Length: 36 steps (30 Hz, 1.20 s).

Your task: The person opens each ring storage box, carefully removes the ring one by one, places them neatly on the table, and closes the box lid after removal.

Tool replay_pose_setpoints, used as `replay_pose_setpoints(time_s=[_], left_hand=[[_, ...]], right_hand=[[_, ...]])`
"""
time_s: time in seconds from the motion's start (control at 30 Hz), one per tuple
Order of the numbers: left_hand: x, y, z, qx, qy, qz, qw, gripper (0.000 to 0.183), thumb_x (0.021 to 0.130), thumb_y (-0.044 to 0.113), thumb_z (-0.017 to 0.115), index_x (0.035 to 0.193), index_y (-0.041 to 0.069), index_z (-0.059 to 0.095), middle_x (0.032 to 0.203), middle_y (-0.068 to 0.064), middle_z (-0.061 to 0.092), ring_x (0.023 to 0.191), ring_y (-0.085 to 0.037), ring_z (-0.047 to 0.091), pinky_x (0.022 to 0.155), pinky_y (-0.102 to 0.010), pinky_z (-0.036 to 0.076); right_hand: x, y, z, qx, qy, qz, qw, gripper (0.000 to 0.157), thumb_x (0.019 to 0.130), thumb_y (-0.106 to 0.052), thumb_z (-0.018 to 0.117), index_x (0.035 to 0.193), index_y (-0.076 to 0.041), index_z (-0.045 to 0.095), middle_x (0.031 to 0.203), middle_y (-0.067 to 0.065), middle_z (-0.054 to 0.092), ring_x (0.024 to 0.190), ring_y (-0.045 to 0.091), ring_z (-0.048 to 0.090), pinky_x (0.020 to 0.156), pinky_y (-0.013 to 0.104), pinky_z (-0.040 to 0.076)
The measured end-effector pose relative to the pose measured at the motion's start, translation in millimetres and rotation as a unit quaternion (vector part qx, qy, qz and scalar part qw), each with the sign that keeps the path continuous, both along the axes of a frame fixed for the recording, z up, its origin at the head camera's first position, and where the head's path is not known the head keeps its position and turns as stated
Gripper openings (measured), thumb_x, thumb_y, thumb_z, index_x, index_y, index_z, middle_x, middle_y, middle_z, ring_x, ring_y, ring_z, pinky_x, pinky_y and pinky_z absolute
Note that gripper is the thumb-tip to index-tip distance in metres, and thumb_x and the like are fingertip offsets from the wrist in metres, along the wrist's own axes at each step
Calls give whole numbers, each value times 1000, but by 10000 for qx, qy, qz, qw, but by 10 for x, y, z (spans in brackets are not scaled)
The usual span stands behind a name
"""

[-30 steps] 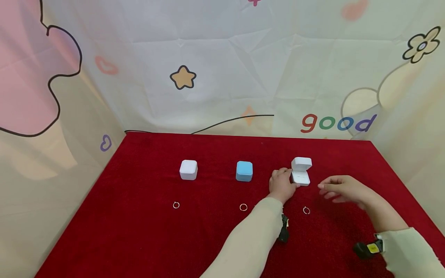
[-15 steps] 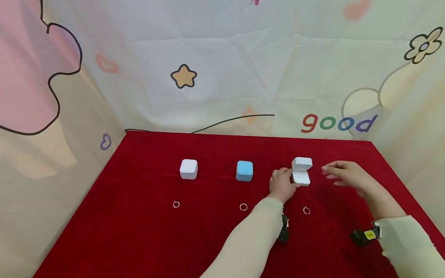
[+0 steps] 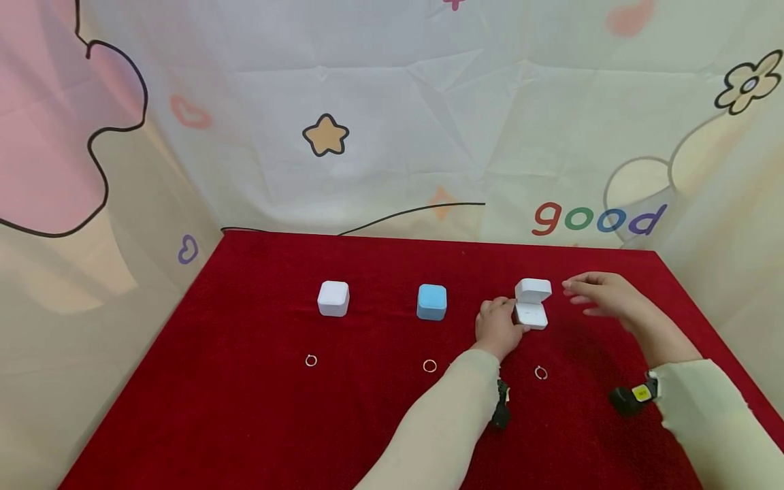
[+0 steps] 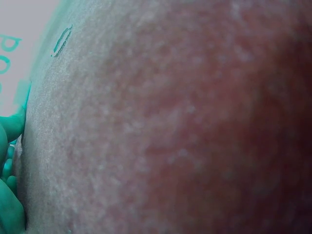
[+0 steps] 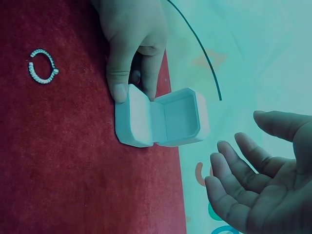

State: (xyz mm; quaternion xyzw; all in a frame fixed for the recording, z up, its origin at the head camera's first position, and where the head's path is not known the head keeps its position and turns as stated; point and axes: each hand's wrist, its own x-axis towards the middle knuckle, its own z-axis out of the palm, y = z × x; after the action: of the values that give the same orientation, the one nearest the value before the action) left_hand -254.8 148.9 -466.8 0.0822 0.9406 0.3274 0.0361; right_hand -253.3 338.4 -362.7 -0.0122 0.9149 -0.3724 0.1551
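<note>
A white ring box [image 3: 531,315] stands with its lid raised on the red cloth. My left hand [image 3: 497,330] holds its base at the left side, thumb at the front edge; in the right wrist view the thumb [image 5: 119,90] lies against the box's edge. My right hand [image 3: 603,294] hovers to the right of the box, apart from it, palm and loosely bent fingers showing with nothing in them. In front of the box lies a silver-looking open ring [image 5: 44,80] with small beads. The left wrist view is mostly blurred cloth, with part of a hand at its left edge.
A closed white box [image 3: 333,299] and a closed light blue box [image 3: 431,303] stand in a row to the left. Two more rings, one silver-looking [image 3: 311,366] and one gold-looking [image 3: 430,371], lie in front of them. A printed curtain [image 3: 392,136] rises behind the cloth.
My right hand has moved up and away from in front, to beside the raised lid, then slightly left toward it. My left hand and the ring box have stayed in place.
</note>
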Motion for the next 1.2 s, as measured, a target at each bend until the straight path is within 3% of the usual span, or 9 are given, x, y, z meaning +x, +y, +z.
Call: replay_pose_setpoints(time_s=[0.27,0.43,0.57,0.63,0.7,0.83,1.03,1.2], left_hand=[[9,-9,24,-58,10,12,10000,51,93,32,75,141,20,63,141,7,62,122,-10,52,106,-23,43],[-8,3,2,-78,-22,26,10000,51,93,32,75,142,20,63,142,7,61,122,-10,52,107,-23,43],[-19,10,-17,-23,-59,18,10000,51,93,32,75,141,20,63,142,7,62,123,-11,52,108,-24,43],[-24,12,-23,-6,-89,19,10000,51,93,32,75,142,20,62,142,7,61,123,-11,52,108,-24,43],[-29,14,-29,25,-77,24,10000,52,93,31,75,142,20,63,142,6,61,123,-12,52,108,-25,43],[-32,20,-41,-13,-65,34,10000,51,93,32,75,141,21,63,141,7,62,123,-10,52,108,-24,43],[-33,24,-44,-5,-62,18,10000,51,93,32,75,141,20,63,142,7,61,122,-11,52,108,-24,43],[-32,18,-41,-1,-33,12,10000,51,94,32,74,141,20,63,141,7,62,122,-11,52,107,-24,43]], right_hand=[[-116,-34,-48,-148,-96,-83,9998,60,109,-34,44,147,13,40,146,37,50,113,24,68,95,40,61],[-188,-39,-109,-264,-147,-136,9995,62,109,-34,45,148,14,39,148,38,46,111,19,67,96,38,60],[-234,-36,-163,-437,-239,-164,9986,64,109,-34,46,150,14,36,151,39,42,107,9,65,93,27,60],[-257,-42,-194,-502,-272,-195,9982,65,109,-34,45,150,14,34,152,39,40,110,14,66,93,25,59],[-278,-51,-222,-553,-332,-228,9977,65,109,-34,44,152,14,32,153,39,38,117,26,65,94,25,59],[-309,-68,-270,-656,-485,-269,9963,68,109,-37,42,154,13,28,156,38,34,139,48,47,102,31,57],[-364,-98,-335,-771,-647,-300,9945,75,109,-43,41,157,12,22,160,37,28,146,51,37,117,47,41],[-403,-136,-389,-1009,-708,-324,9918,76,109,-44,39,158,12,19,162,36,25,149,50,33,121,51,32]])
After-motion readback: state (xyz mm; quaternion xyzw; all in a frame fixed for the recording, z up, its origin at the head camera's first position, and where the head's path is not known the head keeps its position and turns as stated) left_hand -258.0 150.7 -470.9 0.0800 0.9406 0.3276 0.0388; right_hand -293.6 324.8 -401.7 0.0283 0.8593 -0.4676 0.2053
